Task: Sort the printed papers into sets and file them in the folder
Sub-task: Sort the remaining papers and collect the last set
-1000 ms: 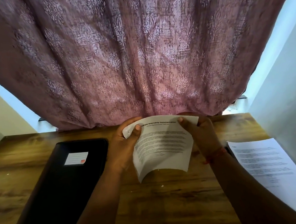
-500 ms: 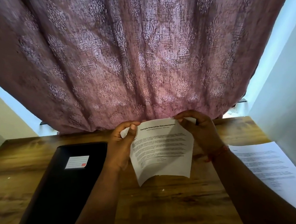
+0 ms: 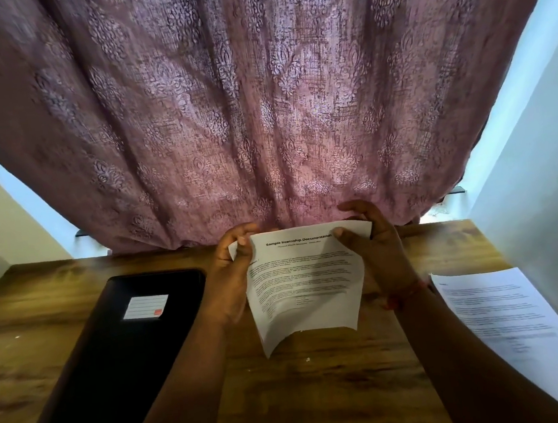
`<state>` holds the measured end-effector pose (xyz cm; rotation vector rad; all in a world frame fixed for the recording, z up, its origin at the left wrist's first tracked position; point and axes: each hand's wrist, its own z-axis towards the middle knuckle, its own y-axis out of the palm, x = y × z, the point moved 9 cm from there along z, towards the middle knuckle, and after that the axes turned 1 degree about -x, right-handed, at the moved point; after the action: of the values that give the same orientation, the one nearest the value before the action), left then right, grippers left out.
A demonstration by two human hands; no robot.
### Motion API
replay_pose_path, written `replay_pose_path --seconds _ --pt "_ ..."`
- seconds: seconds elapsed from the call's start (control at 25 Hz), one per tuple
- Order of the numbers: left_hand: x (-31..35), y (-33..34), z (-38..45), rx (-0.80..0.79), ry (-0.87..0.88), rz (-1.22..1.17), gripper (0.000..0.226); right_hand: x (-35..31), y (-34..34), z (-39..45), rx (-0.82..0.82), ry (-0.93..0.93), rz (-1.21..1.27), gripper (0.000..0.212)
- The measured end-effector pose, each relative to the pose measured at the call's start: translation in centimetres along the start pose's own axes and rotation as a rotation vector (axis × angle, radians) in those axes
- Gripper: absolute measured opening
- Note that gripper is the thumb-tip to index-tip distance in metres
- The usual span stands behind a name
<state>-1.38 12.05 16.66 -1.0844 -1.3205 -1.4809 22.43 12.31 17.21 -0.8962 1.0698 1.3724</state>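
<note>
Both hands hold a printed paper (image 3: 304, 288) headed "Sample Internship Documentation" upright above the middle of the wooden table (image 3: 324, 396). My left hand (image 3: 234, 271) pinches its top left corner, my right hand (image 3: 374, 249) pinches its top right corner with the thumb on the front. The sheet's lower edge curls forward. A closed black folder (image 3: 115, 366) with a white label (image 3: 146, 307) lies on the table to the left. Another printed paper (image 3: 510, 328) lies flat at the table's right side.
A mauve patterned curtain (image 3: 260, 110) hangs just behind the table's far edge, close to my fingers. Pale walls (image 3: 543, 183) close in on the right and left.
The paper and both hands sit slightly lower in view as the camera tilts up. The left fingers have shifted at the top left corner; the right grip holds.
</note>
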Motion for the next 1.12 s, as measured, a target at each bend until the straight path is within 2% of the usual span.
replay_pose_path --seconds 0.08,0.16,0.28,0.48,0.6,0.68,0.84,0.96,1.12 --pt "-1.1 -0.1 -0.5 0.030 -0.060 0.062 0.034 1.8 0.7 -0.7 -0.014 0.115 0.019 0.022" --pt "-1.3 0.0 -0.9 0.086 -0.080 0.059 0.030 2.5 1.1 -1.3 0.019 0.194 0.000 0.013" --pt "-0.9 0.0 -1.1 0.148 -0.025 0.088 0.021 2.1 1.3 -1.8 0.110 0.181 0.003 0.004" --pt "-1.9 -0.4 -1.4 0.159 -0.051 0.137 0.024 2.6 1.4 -2.8 0.174 0.169 -0.010 0.009" --pt "-2.0 -0.3 -1.7 0.146 -0.074 0.135 0.024 3.5 1.5 -3.3 0.163 0.219 -0.021 0.021" --pt "-2.1 -0.5 -1.7 0.126 -0.086 0.139 0.023 3.7 1.6 -3.2 0.138 0.225 -0.046 0.021" --pt "-0.9 -1.2 -1.4 0.093 -0.041 0.118 0.029 1.3 1.0 -1.7 0.036 0.095 -0.082 0.018" --pt "1.2 -0.7 -0.8 0.021 0.046 0.106 0.024 -1.8 0.9 0.2 -0.051 -0.033 -0.112 0.013" --pt "1.8 0.3 -0.6 -0.015 0.084 0.064 0.017 -2.5 1.6 1.0 -0.117 -0.062 -0.149 0.016"
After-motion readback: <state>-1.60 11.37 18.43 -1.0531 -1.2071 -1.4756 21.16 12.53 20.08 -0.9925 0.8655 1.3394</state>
